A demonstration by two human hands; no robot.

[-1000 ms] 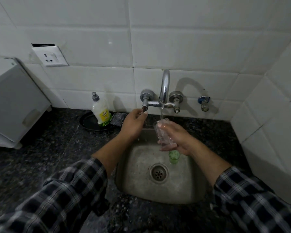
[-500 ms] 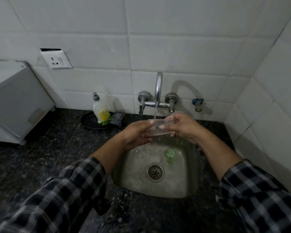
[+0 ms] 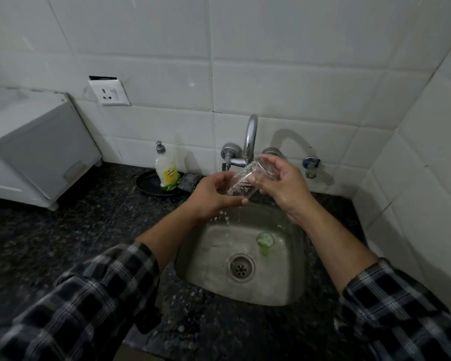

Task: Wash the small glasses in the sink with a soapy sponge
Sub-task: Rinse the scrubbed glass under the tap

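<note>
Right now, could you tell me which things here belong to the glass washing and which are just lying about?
In use: clear glass, held tilted by left hand and right hand; green glass standing in the sink; tap; soap bottle.

Lying about: black plate, socket, white appliance.

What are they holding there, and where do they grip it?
A clear glass, tilted over the sink: left hand cups its lower end, right hand its upper end.

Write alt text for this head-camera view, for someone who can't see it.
Two hands, left and right, hold a tilted clear glass over a steel sink, water dripping. A small green glass stands inside.
</note>
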